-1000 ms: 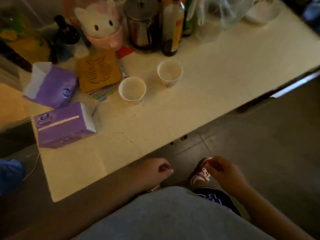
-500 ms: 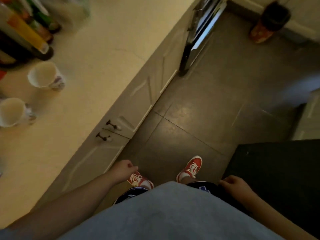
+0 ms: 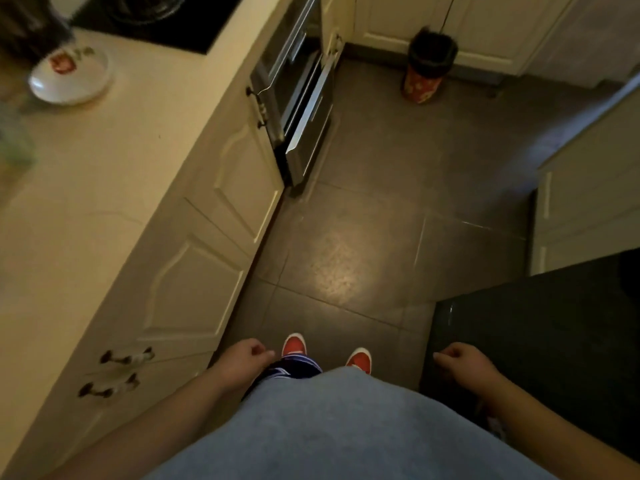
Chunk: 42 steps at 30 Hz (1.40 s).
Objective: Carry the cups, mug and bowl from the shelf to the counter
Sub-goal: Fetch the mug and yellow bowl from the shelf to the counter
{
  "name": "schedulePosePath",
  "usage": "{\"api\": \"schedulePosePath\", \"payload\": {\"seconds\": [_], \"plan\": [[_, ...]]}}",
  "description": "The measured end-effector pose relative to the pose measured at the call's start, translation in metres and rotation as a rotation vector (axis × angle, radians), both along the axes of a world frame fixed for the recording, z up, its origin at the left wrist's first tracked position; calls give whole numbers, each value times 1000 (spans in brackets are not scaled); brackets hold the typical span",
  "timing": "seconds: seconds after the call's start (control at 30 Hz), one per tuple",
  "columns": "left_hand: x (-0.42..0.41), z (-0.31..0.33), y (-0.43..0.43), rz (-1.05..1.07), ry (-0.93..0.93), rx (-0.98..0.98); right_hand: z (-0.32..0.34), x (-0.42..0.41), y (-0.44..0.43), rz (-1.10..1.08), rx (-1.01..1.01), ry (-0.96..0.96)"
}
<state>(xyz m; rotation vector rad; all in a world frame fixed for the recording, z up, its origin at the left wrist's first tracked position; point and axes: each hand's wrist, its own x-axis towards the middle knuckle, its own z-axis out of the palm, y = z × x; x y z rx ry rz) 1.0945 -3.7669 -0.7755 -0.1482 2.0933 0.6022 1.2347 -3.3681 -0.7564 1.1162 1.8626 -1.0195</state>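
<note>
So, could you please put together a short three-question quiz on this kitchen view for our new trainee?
1. True or false: the left hand is carrying a cup.
2. Multiple choice: the white dish with a red mark lies on A) the floor, B) the counter, C) the dark surface by the right hand.
3. Fill in: the bin on the floor stands at the far end, against the pale ____.

Key:
1. False; both hands are loosely curled and hold nothing.
2. B.
3. Cabinets.
</note>
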Motion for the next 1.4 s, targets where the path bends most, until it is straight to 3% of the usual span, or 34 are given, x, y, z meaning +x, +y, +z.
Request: {"api": "schedulePosePath", "payload": {"seconds": [0.27,0.5,0.73,1.0,1.13,1.4], "plan": [[-82,-14,28,-122,-54,-96,-21,-115,61,-19,-27,87],[-215,-33,80,-228,-96,-145,-29,-208,117,-130,15,113],[-368,-6,199,-504,-14,-126,-15,-233,163,-340,73,47],[-459,7,387,-585,51,74,-29,-230,233,-508,60,-42],[-485,4,459,-578,1,101,-42,-248,292,-526,36,-63],[-545,13,529,-520,-46,-29,-36,-339,432,-400,86,3]]}}
